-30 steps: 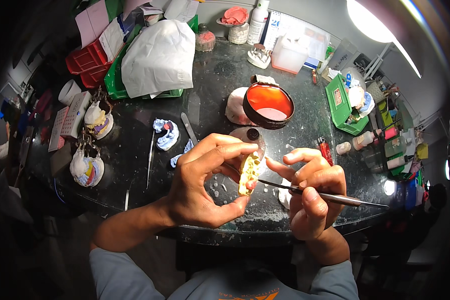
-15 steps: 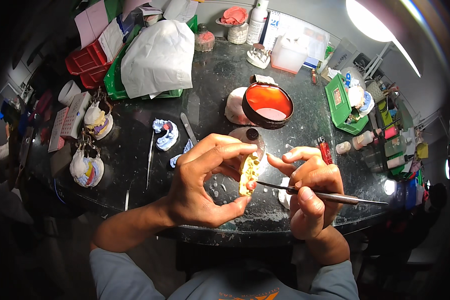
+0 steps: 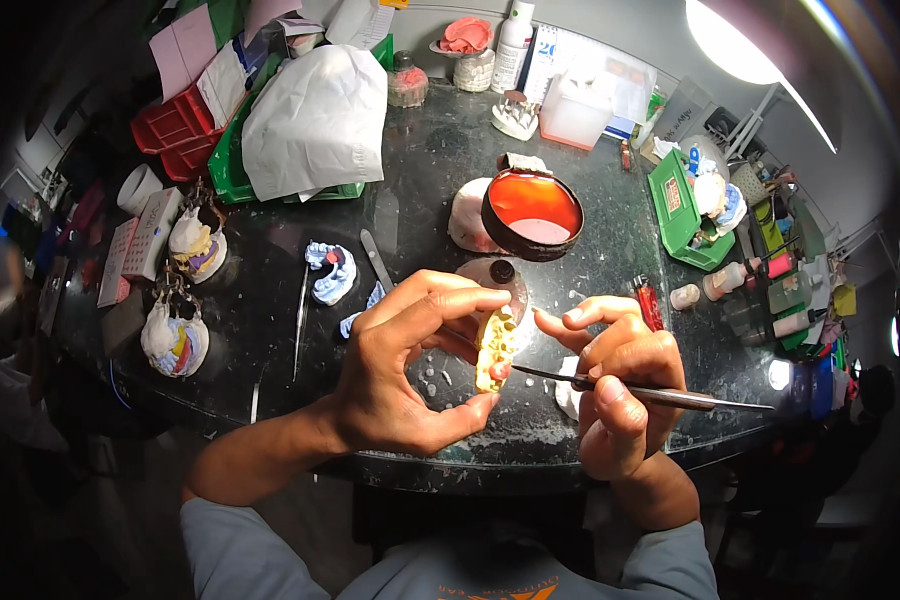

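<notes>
Inspection found the left hand (image 3: 405, 350) pinching a ridged yellow plaster-like dental strip (image 3: 495, 340) by its ends above the black worktop (image 3: 425, 215). The right hand (image 3: 625, 385) pinched a slim dark-handled metal tool (image 3: 675, 398), tip (image 3: 520, 369) beside the strip's pink patch (image 3: 500, 371), contact unclear; a slip risked gouging it.

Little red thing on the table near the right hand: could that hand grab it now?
Probably not without freeing its grip: the right hand is holding the thin dark tool. The little red thing lies just beyond that hand, though, and nothing seems to stand between them.
</notes>
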A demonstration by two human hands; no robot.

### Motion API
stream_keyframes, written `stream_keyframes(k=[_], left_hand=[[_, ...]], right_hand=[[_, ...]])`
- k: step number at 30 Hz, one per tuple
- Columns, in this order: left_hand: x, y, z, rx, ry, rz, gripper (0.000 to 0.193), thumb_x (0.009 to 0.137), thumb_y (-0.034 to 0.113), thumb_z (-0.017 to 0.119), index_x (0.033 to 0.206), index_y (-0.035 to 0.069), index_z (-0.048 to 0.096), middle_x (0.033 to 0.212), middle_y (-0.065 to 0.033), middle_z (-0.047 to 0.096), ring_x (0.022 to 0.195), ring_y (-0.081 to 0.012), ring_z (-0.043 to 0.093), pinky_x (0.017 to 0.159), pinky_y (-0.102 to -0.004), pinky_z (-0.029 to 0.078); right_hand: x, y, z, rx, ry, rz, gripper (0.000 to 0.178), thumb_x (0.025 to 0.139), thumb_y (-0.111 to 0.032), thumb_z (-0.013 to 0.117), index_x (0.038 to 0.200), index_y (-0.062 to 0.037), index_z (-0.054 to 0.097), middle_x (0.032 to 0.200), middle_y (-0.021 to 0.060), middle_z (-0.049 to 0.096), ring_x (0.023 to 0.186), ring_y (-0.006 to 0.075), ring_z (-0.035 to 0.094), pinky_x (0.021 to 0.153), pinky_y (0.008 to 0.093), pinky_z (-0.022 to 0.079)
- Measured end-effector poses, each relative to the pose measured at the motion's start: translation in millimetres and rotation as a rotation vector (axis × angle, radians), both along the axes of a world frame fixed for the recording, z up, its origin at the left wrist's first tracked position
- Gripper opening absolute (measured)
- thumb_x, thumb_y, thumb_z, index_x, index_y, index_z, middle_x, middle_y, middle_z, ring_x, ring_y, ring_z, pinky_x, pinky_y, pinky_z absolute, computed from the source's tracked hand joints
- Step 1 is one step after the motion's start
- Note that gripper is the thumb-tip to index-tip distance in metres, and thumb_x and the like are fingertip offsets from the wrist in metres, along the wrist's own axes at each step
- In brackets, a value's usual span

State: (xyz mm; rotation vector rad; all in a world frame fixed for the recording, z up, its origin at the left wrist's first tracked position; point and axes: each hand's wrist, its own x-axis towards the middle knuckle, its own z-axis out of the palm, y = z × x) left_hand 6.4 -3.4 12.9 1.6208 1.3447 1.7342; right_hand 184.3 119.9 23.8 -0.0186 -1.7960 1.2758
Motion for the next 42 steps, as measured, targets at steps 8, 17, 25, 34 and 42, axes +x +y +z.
stream_keyframes(k=[8, 17, 25, 34, 42], left_hand=[[1, 1, -1, 0.016, -0.026, 0.004, 0.064, 0.068, -0.004, 0.083, 0.128, -0.004, 0.060, 0.120, -0.0141, 0.058, 0.100, -0.0176, 0.070, 0.086, -0.0290, 0.062], [-6, -2, -9, 0.043, 0.022, 0.064, 0.075, 0.061, 0.004, 0.094, 0.124, -0.003, 0.053, 0.117, -0.0133, 0.056, 0.100, -0.0158, 0.067, 0.085, -0.0289, 0.058], [-8, -4, -3, -0.035, 0.089, 0.121, 0.074, 0.061, 0.013, 0.094, 0.124, -0.002, 0.057, 0.106, -0.0086, 0.064, 0.092, -0.0119, 0.064, 0.078, -0.0261, 0.050], [-8, -5, -2, -0.061, 0.114, 0.134, 0.074, 0.061, 0.015, 0.093, 0.124, -0.001, 0.058, 0.104, -0.0070, 0.064, 0.090, -0.0109, 0.064, 0.076, -0.0255, 0.050], [-6, -4, 0, -0.022, 0.143, 0.167, 0.072, 0.062, 0.010, 0.094, 0.124, 0.000, 0.058, 0.110, -0.0083, 0.060, 0.093, -0.0121, 0.064, 0.077, -0.0262, 0.052]], right_hand=[[-5, -3, 0, -0.022, 0.162, -0.173, 0.008, 0.090, -0.009, 0.055, 0.091, -0.0012, 0.053, 0.077, 0.0107, 0.058, 0.091, 0.0274, 0.058, 0.087, 0.0464, 0.054], [-8, 1, -6, -0.058, -0.030, -0.287, 0.007, 0.092, 0.005, 0.063, 0.099, 0.0045, 0.060, 0.092, 0.0133, 0.062, 0.092, 0.0225, 0.060, 0.084, 0.0348, 0.049], [-9, 5, -10, -0.084, -0.046, -0.257, 0.008, 0.095, 0.002, 0.066, 0.101, 0.0041, 0.061, 0.099, 0.0122, 0.059, 0.085, 0.0143, 0.060, 0.074, 0.0259, 0.050], [-12, 7, -14, -0.130, 0.059, -0.179, 0.011, 0.100, -0.005, 0.063, 0.104, 0.0031, 0.056, 0.101, 0.0129, 0.058, 0.079, 0.0131, 0.059, 0.070, 0.0245, 0.051], [-11, 9, -13, -0.061, 0.119, -0.197, 0.017, 0.104, -0.014, 0.059, 0.102, 0.0016, 0.053, 0.097, 0.0138, 0.057, 0.076, 0.0127, 0.056, 0.069, 0.0251, 0.050]])
